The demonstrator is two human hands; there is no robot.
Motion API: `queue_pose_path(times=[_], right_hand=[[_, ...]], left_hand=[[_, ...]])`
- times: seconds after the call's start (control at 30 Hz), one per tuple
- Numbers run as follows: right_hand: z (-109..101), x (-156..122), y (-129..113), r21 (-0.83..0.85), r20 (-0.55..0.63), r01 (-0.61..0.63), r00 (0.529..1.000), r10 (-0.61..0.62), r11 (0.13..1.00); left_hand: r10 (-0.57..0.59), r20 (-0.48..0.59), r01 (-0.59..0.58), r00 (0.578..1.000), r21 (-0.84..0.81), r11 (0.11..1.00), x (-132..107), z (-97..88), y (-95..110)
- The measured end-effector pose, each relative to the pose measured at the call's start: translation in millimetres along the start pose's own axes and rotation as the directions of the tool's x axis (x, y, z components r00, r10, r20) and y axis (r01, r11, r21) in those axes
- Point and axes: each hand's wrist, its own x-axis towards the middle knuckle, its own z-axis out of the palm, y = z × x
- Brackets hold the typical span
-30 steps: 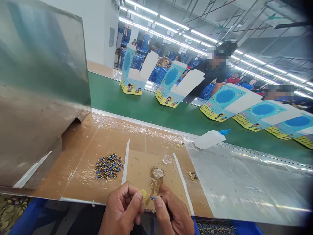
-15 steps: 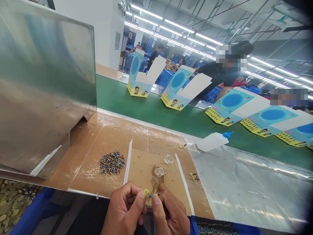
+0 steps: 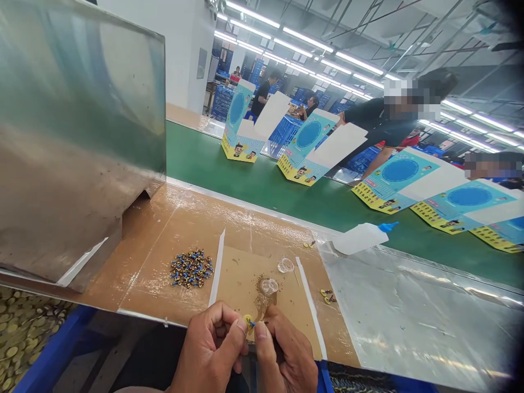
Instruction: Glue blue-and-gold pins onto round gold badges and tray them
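Note:
Low in the view, my left hand (image 3: 215,349) pinches a small yellow disc (image 3: 247,318) between thumb and forefinger. My right hand (image 3: 289,352) is closed beside it, its thumb and finger on a tiny blue piece (image 3: 252,325) that touches the disc. Most of that piece is hidden by the fingertips. Just beyond the hands, a clear round dish (image 3: 269,286) sits on a brown board (image 3: 241,262) amid scattered brown specks. Another clear dish (image 3: 285,266) and a thin stick (image 3: 297,277) lie farther right.
A pile of small blue-and-dark pieces (image 3: 191,268) lies left. Yellow discs with pieces (image 3: 327,296) rest right. A white squeeze bottle (image 3: 362,239) lies by the green conveyor (image 3: 196,147), which carries printed boxes (image 3: 307,142). A metal panel (image 3: 82,136) stands left; a co-worker (image 3: 376,131) is across.
The scene has shifted slightly right in view. My hands keep nearly the same pose, with the disc and blue piece still together. The co-worker across the conveyor has moved right.

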Motion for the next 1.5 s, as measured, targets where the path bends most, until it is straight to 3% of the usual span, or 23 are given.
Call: queue_pose_path(times=[0.17, 0.4, 1.17, 1.33, 1.5], right_hand=[[-5, -2, -1, -0.07, 0.05, -0.004, 0.999, 0.007, 0.998], [0, 0, 1, -0.134, -0.001, 0.137, 0.99, -0.139, 0.981], [-2, 5, -4, -0.181, 0.028, 0.181, 0.983, -0.179, 0.967], [-2, 7, -4, -0.172, 0.049, 0.19, 0.982, -0.184, 0.966], [-4, 8, -5, -0.162, 0.076, 0.2, 0.979, -0.19, 0.966]], left_hand=[[0.003, 0.016, -0.003, 1.0, -0.001, 1.0, 0, -1.6, -2], [0.054, 0.047, -0.055, 0.997, 0.029, 0.998, -3, -4.8, -6], [0.189, 0.023, -0.19, 0.982, 0.167, 0.967, -5, -12.2, -21], [0.291, 0.012, -0.283, 0.957, 0.271, 0.92, -4, -13.5, -27], [0.43, 0.045, -0.406, 0.902, 0.431, 0.806, -3, -17.6, -26]])
